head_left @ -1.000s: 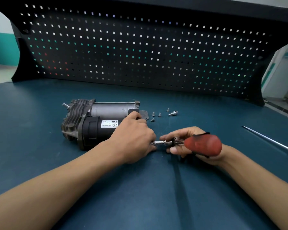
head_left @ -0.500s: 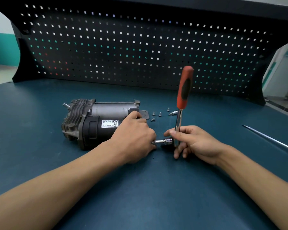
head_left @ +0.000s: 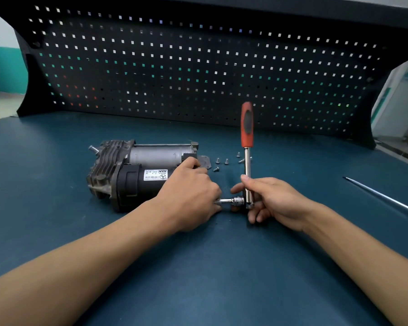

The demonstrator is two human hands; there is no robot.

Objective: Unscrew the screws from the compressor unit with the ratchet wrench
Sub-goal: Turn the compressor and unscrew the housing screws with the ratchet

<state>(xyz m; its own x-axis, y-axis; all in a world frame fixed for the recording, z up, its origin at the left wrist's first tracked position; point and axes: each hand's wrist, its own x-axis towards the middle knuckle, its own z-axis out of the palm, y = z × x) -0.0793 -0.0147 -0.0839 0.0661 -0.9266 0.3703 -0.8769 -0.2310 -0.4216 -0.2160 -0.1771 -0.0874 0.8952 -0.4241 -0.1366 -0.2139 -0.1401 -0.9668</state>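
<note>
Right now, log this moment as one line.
step: unscrewing | right hand: grips ratchet wrench near head, handle upright | left hand: holds its extension at compressor unit | loose screws: on bench

Compressor unit (head_left: 137, 170): grey finned head at its left end, silver cylinder behind, black housing with a white label in front. It lies on its side, left of the bench's centre, long axis parallel to the back edge.

Ratchet wrench (head_left: 247, 161): orange handle upright, chrome shank, head low in my right hand (head_left: 269, 198). Its extension bar runs level and leftward, the knurled tip passing under the curled fingers of my left hand (head_left: 189, 194) at the compressor's right end.

Screws (head_left: 226, 161): at least 4 loose, just right of the compressor.
</note>
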